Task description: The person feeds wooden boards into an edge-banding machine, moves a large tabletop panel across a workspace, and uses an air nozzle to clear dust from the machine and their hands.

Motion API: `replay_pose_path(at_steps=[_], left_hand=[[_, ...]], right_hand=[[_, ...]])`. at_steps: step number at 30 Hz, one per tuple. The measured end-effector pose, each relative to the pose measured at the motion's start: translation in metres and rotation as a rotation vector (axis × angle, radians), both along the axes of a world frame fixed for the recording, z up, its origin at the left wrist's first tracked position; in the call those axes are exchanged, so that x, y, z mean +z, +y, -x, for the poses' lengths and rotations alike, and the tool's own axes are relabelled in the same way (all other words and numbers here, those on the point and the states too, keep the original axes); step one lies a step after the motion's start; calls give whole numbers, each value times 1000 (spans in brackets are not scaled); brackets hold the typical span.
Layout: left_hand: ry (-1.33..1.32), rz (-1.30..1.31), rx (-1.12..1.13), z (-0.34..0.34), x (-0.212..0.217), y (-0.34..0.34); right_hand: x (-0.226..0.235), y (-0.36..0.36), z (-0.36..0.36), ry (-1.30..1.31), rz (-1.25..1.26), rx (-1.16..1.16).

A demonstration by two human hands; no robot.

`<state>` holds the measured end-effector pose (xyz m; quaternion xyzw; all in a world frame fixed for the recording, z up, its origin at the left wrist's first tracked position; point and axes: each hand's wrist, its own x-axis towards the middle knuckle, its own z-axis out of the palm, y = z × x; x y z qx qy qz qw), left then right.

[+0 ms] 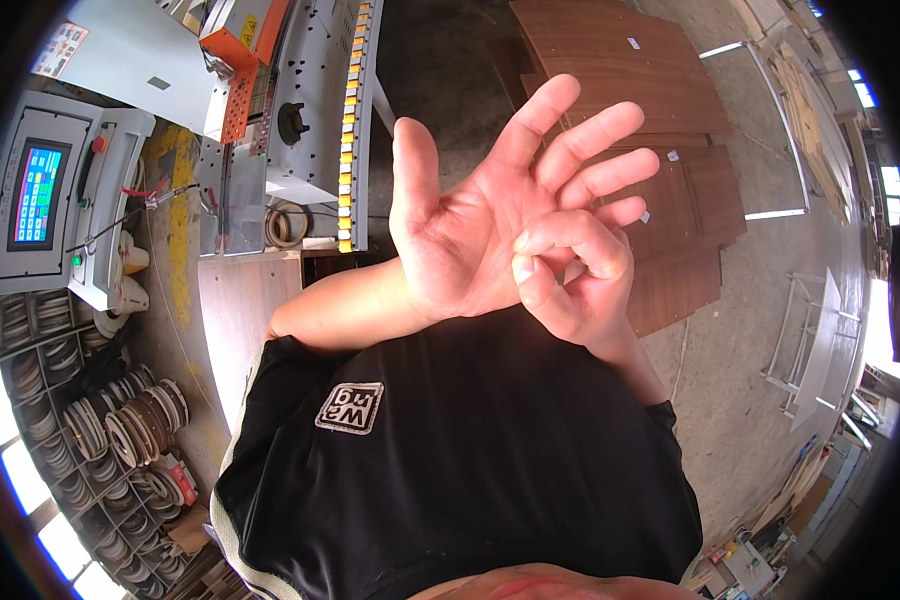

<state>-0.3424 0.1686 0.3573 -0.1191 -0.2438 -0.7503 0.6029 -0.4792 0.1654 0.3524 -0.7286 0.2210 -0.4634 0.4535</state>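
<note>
My left hand is held up in front of my chest, palm showing and fingers spread wide. It holds nothing. My right hand is beside it, at the little-finger side of the left palm. Its thumb and index finger come together in a pinch, with the fingertips right at the palm's edge. Whatever lies in that pinch, if anything, is too small or hidden to make out. The other right fingers are partly covered behind the left hand.
Ahead on the left stands a machine with a row of yellow rollers. A control panel with a lit screen is at far left, above racks of edge-band rolls. Brown wood panels are stacked ahead right; a white metal frame stands at right.
</note>
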Motion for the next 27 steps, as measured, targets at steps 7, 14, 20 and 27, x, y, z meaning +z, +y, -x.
replay_pose_path(at_steps=[7,14,20,27], left_hand=[[1,-24,11,-1,0,-4],[9,-116,4,1,-1,-11],[-12,-100,22,6,-5,-13],[-49,-53,54,17,-8,-19]], right_hand=[[-2,-5,-1,-16,-52,19],[-1,-13,-1,0,-32,5],[-4,-20,2,26,93,-57],[-19,-19,7,-54,73,-133]])
